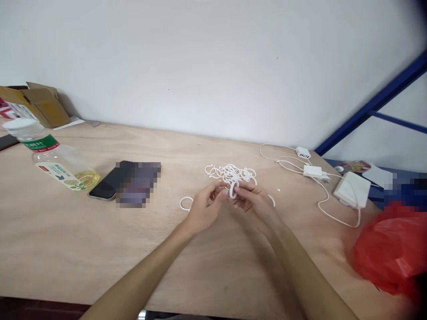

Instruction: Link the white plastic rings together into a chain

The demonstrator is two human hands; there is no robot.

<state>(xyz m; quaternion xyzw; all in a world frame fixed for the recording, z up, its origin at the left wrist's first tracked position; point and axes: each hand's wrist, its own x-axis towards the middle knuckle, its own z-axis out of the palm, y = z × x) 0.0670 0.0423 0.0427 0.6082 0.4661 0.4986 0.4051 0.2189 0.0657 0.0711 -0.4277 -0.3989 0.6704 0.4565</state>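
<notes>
Both of my hands meet over the middle of a plywood table. My left hand and my right hand pinch the same white plastic ring between their fingertips. Just behind the hands lies a pile of several white rings. One loose ring rests on the table left of my left hand, and part of another ring shows to the right of my right hand.
A plastic bottle lies on its side at the left, next to a dark phone. A cardboard box sits at the far left corner. White chargers and cables and a white box lie right, a red bag beyond.
</notes>
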